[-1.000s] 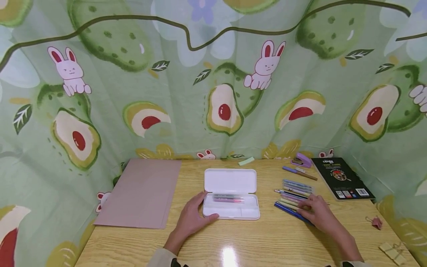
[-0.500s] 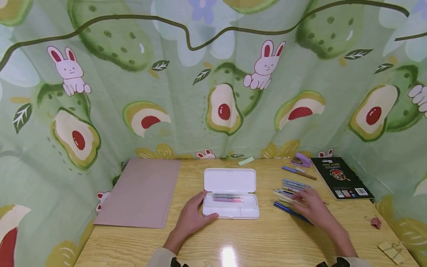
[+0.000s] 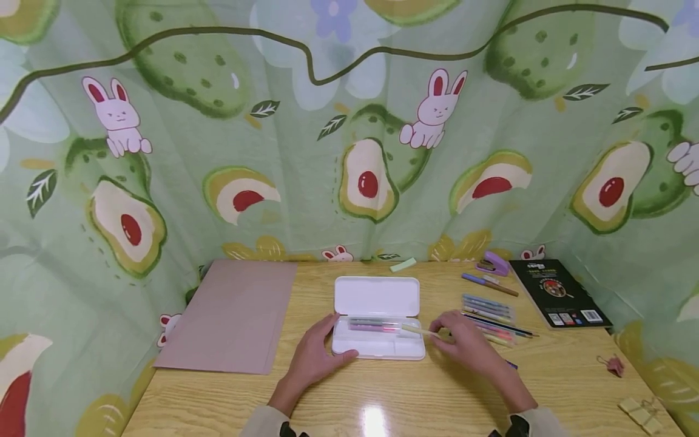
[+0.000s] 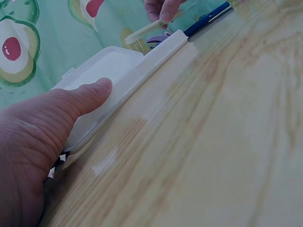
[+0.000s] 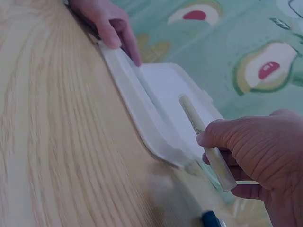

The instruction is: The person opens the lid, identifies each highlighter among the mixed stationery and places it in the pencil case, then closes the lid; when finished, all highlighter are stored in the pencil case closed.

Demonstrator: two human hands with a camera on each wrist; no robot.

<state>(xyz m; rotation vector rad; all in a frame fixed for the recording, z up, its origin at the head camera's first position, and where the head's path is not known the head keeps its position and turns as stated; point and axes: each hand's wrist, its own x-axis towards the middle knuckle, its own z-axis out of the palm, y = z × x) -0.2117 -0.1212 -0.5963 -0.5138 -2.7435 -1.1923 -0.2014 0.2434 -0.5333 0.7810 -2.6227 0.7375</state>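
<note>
A white pencil case [image 3: 355, 346] lies with its lid raised on the desk, a few slim pens [image 3: 374, 326] in its back compartment. My left hand [image 3: 312, 357] holds the case's left end, thumb over the front rim in the left wrist view [image 4: 94, 94]. My right hand [image 3: 463, 341] pinches a pale yellow pen [image 5: 191, 113] between thumb and fingers. In the head view, that pen's far end is over the right end of the case; whether it touches cannot be told.
Several pens and a dark pencil [image 3: 499, 325] lie right of the case, a blue pen [image 3: 511, 364] partly hidden by my right arm. Behind are a purple stapler [image 3: 494, 263] and black book [image 3: 559, 292]. Mauve folder [image 3: 229, 315] lies left; binder clips [image 3: 614, 365] lie far right.
My right hand has picked the pale yellow pen out of the row on the right and carried it left to the case. The left hand has stayed on the case.
</note>
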